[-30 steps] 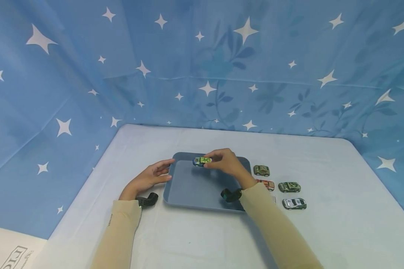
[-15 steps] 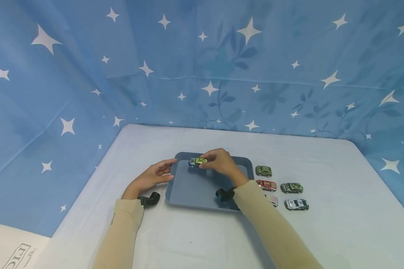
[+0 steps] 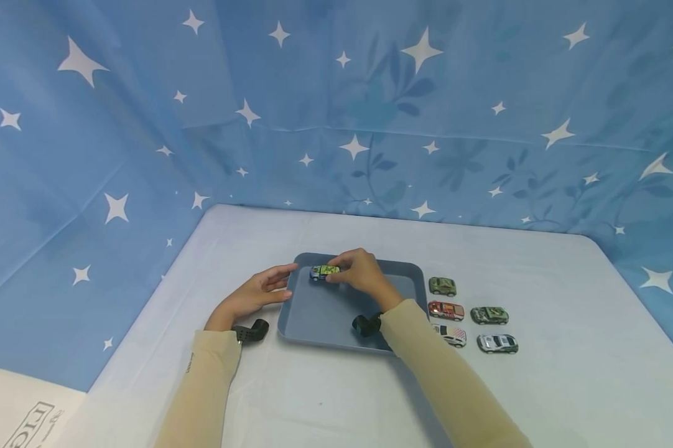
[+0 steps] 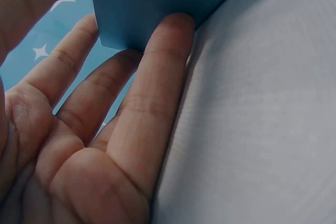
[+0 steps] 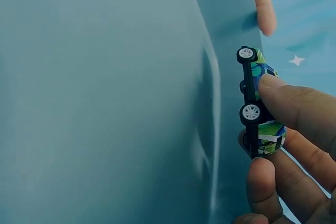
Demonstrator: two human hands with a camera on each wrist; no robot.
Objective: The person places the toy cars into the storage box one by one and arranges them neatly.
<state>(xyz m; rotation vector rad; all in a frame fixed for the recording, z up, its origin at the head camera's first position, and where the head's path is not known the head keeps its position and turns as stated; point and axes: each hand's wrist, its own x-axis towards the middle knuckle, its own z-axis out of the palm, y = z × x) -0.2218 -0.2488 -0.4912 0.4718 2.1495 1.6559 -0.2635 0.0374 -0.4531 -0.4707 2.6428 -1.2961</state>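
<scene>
A small toy car [image 3: 319, 272] with green, yellow and blue graphics is pinched between the thumb and fingers of my right hand [image 3: 361, 272], over the far left part of a grey-blue tray [image 3: 322, 317]. In the right wrist view, the toy car [image 5: 269, 136] shows its black underside and white-hubbed wheels, close to the tray wall [image 5: 231, 35]. My left hand [image 3: 258, 292] is at the tray's left side with fingers extended. Seen from the left wrist, its fingertips [image 4: 176, 27] lie against the tray's outer wall [image 4: 142, 3].
Several toy cars stand right of the tray: an olive one [image 3: 442, 286], a red one [image 3: 446, 310], a white one [image 3: 451, 335], a green camouflage one [image 3: 489, 315] and a silver one [image 3: 497, 343]. A starry blue curtain [image 3: 292, 74] rises behind the white table [image 3: 560, 292].
My right hand has moved left over the tray with the toy car, toward the far left corner. The left hand keeps its place at the tray's left edge.
</scene>
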